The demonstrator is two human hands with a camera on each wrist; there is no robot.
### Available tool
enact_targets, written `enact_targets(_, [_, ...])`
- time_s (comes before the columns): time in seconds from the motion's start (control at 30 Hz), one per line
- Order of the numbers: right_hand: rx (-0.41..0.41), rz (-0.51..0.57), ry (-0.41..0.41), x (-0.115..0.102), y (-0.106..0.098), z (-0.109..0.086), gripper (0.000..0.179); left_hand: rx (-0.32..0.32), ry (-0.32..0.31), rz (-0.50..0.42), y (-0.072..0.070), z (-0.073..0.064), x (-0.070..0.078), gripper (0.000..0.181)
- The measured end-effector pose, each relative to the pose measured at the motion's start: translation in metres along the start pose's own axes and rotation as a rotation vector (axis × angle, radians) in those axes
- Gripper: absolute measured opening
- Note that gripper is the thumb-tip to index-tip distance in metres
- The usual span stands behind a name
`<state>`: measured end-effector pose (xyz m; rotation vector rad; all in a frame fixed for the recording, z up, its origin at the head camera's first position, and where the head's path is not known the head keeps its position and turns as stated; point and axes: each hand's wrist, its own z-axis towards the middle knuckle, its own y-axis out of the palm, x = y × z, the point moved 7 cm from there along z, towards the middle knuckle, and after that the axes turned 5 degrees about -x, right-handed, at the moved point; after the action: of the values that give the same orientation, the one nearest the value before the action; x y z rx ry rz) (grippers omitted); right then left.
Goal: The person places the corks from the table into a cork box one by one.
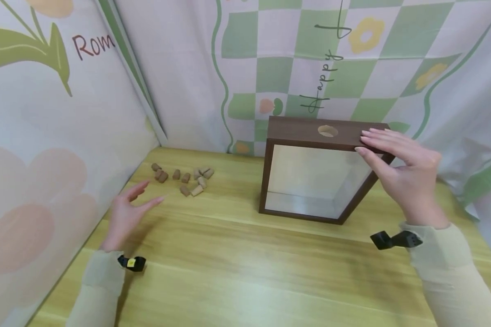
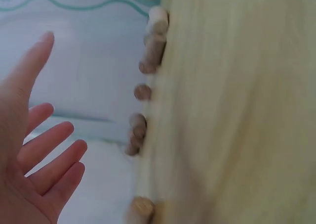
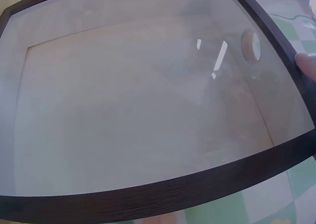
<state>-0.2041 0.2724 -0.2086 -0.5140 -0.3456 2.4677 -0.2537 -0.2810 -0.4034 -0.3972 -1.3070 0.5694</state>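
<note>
A dark-framed box (image 1: pixel 265 177) with a clear front stands upright on the table, a round hole (image 1: pixel 328 131) in its top. My right hand (image 1: pixel 409 168) rests on its top right corner, fingers lying straight along the top and thumb on the front edge. The right wrist view shows the thumb (image 3: pixel 307 66) against the dark frame (image 3: pixel 148 204), with a pale interior behind the pane. To the left, several small corks (image 1: pixel 185 177) lie loosely grouped. Just short of them hovers my left hand (image 1: pixel 127 213), thumb and fingers spread, holding nothing; the left wrist view shows corks (image 2: pixel 143 92) beyond it.
A wooden table (image 1: pixel 229 272) lies beneath everything. Behind the box hangs a green-and-white checked cloth (image 1: pixel 274 72). A white printed panel (image 1: pixel 65 118) borders the table on the left. One more cork (image 2: pixel 142 206) shows blurred low in the left wrist view.
</note>
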Motion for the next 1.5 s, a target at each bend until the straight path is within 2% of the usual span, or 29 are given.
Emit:
enact_targets(0.2, [0.005, 0.014, 0.030, 0.002, 0.001, 0.000, 0.016, 0.030, -0.036, 0.014, -0.011, -0.005, -0.021, 0.076])
enact_targets(0.53, [0.034, 0.055, 0.058, 0.000, 0.001, 0.000, 0.015, 0.003, -0.119, -0.005, -0.030, -0.015, -0.045, 0.078])
enact_targets(0.6, [0.037, 0.056, 0.057, -0.001, 0.001, 0.001, 0.015, -0.007, -0.133, 0.016, -0.033, -0.018, -0.048, 0.077])
enact_targets(0.73, [0.038, 0.055, 0.056, -0.001, 0.000, 0.001, 0.015, -0.031, -0.106, 0.117, -0.035, -0.020, -0.051, 0.069])
enact_targets(0.83, [0.031, 0.055, 0.058, -0.001, 0.000, 0.001, 0.016, -0.052, -0.072, 0.157, -0.035, -0.021, -0.051, 0.063])
enact_targets(1.1, [0.023, 0.049, 0.058, -0.003, 0.000, 0.003, 0.016, -0.091, 0.015, 0.186, -0.030, -0.021, -0.046, 0.051])
enact_targets(1.2, [0.021, 0.043, 0.060, -0.004, -0.001, 0.003, 0.016, -0.153, 0.027, 0.186, -0.025, -0.021, -0.041, 0.049])
enact_targets(1.37, [0.007, 0.029, 0.065, -0.004, -0.001, 0.002, 0.015, -0.285, 0.018, 0.176, -0.008, -0.022, -0.032, 0.048])
enact_targets(1.5, [-0.007, 0.018, 0.063, -0.004, 0.000, 0.001, 0.016, -0.288, 0.030, 0.194, 0.001, -0.019, -0.027, 0.044])
